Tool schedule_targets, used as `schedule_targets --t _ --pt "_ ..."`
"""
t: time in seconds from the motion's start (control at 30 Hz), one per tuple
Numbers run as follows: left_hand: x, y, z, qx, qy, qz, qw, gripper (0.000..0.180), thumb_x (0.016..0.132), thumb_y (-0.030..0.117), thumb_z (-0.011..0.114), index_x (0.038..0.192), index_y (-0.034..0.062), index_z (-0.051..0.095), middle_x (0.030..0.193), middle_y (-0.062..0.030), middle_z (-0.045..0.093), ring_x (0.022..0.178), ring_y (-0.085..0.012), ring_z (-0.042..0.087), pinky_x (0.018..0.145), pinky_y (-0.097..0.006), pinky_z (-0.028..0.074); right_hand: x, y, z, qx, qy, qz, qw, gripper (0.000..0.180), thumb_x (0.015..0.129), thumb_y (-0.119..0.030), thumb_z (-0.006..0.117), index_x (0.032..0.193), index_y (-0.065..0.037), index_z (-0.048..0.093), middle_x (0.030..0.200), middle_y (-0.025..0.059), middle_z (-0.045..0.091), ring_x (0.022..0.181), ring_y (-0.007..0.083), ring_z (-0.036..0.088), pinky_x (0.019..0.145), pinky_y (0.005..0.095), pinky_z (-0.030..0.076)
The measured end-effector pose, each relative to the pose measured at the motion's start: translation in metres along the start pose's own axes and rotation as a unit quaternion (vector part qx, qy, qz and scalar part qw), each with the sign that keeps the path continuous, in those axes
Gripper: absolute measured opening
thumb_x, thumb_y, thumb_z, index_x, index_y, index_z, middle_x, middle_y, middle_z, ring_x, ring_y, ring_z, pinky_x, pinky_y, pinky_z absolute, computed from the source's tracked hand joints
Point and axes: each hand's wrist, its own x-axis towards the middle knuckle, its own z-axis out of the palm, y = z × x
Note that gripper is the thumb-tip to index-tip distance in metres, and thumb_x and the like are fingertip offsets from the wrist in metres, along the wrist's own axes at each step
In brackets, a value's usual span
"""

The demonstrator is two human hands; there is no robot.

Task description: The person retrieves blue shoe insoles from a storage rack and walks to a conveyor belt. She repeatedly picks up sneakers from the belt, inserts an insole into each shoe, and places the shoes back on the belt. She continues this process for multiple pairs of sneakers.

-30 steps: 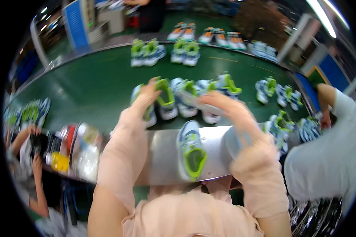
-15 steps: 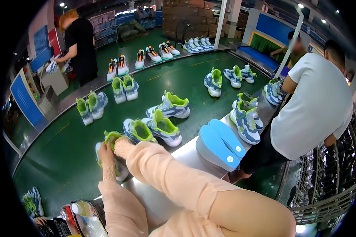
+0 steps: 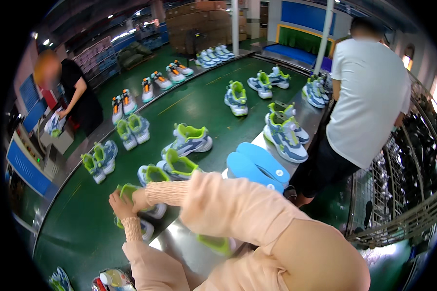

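Observation:
At the near left edge of the green belt, my left hand (image 3: 122, 204) has its fingers wrapped on the side of a blue-grey sneaker (image 3: 143, 230) with a lime-green lining. My right hand (image 3: 140, 200) grips the collar of this sneaker, and the two hands cover most of it. Just beyond them stand more sneakers of the same kind, one close by (image 3: 153, 174) and another (image 3: 177, 165) to its right. Partly hidden under my right arm, a lime-lined shoe (image 3: 216, 244) lies on the metal ledge (image 3: 179, 238).
Blue insoles (image 3: 257, 167) lie stacked on the ledge, right of my arm. Sneaker pairs stand along the green belt (image 3: 189, 109); orange-and-white ones (image 3: 162, 81) line its far edge. A white-shirted person (image 3: 366, 97) stands by a wire rack (image 3: 374, 203) at right; another (image 3: 77, 92) works far left.
My view has shifted, and the shoes sit lower and further left in it. Both hands stay on the sneaker. A lime-lined shoe now shows under my right arm. The white-shirted person stands more upright.

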Motion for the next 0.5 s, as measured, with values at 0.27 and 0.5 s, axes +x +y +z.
schedule_targets --t 0.27,0.5 --pt "0.015 0.003 0.049 0.180 -0.563 0.051 0.805 0.046 0.080 0.030 0.053 0.115 0.0019 0.046 0.118 -0.0182 0.049 0.103 -0.0301 0.051 0.071 -0.039 0.044 -0.178 0.023 -0.068 0.294 0.040 -0.083 0.951 0.049 0.088 -0.030 0.037 0.059 -0.001 0.066 0.064 0.0095 0.066 0.065 0.0215 0.061 0.076 0.0298 0.046" --pt "0.018 0.005 0.042 0.185 -0.599 0.060 0.777 0.060 0.079 0.037 0.055 0.122 0.0004 0.037 0.125 -0.0189 0.042 0.108 -0.0313 0.048 0.080 -0.040 0.043 -0.257 0.055 -0.057 0.302 -0.015 -0.108 0.947 0.039 0.090 -0.026 0.039 0.097 0.005 0.060 0.069 0.0079 0.067 0.063 0.0147 0.063 0.066 0.0278 0.050"
